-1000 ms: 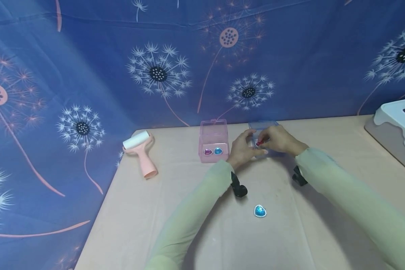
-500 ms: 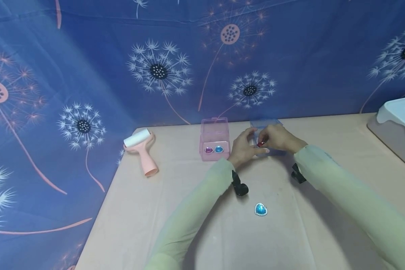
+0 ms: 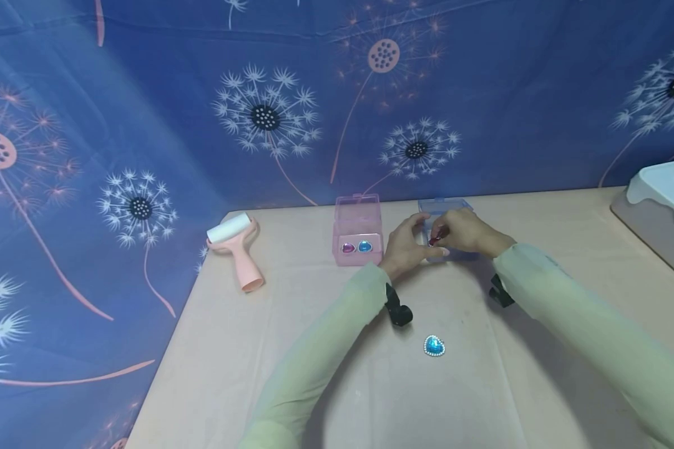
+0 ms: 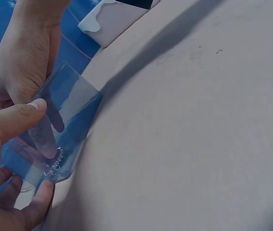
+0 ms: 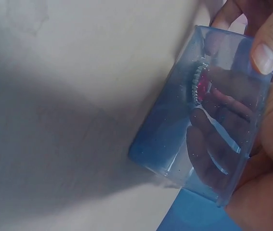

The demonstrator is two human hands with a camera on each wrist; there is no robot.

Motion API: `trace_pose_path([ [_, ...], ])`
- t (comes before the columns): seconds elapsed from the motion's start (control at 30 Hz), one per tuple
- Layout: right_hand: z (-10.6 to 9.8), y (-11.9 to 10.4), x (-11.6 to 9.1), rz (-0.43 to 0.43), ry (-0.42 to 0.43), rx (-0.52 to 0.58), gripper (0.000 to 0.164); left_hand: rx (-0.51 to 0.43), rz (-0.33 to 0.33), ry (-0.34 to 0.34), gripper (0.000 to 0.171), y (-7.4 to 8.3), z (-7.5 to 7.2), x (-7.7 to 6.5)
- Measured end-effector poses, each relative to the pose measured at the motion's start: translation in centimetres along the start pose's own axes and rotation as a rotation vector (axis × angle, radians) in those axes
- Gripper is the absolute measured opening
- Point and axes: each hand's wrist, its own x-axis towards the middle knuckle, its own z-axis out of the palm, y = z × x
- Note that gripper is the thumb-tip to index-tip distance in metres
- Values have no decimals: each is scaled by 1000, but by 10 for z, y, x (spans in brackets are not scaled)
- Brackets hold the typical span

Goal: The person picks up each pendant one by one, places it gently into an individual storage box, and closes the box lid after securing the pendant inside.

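My left hand point(image 3: 407, 246) grips a small see-through blue plastic box point(image 5: 160, 139) by its left end, thumb over the near rim and fingers round the side. The box's lid point(image 3: 445, 204) is raised at the back. Inside it are the fingers of my right hand point(image 3: 465, 231), pinching a red heart-shaped gem point(image 5: 202, 89) with a beaded silvery edge. Through the clear wall in the left wrist view, the gem's beads point(image 4: 55, 163) show near the box's lower end. Nearer to me on the table lies a blue heart gem point(image 3: 434, 345) edged with pearly beads.
Left of my hands stands an open pink box point(image 3: 357, 212) holding a pink heart gem point(image 3: 347, 248) and a blue one point(image 3: 365, 246). A pink lint roller point(image 3: 241, 255) lies farther left. At the right edge is a white-topped box point(image 3: 659, 199). A patterned blue cloth point(image 3: 326, 93) hangs behind.
The red gem has tilted and moved slightly down in my right fingers, within the blue box. My left hand keeps its hold on the box; the head view has shifted a little.
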Motion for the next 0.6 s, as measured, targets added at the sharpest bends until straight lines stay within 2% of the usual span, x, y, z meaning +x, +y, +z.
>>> trace_pose_path([
  [0.17, -1, 3, -6, -50, 27, -9, 10, 12, 9, -9, 82, 0, 2, 0],
  [0.27, -6, 2, -15, -76, 71, -13, 16, 16, 12, -21, 82, 0, 4, 1],
  [0.43, -16, -5, -37, -78, 172, 11, 29, -5, 0, -11, 80, -1, 3, 1],
  [0.6, -14, -17, -67, -85, 316, 108, 38, -15, 10, -8, 82, -1, 1, 1],
])
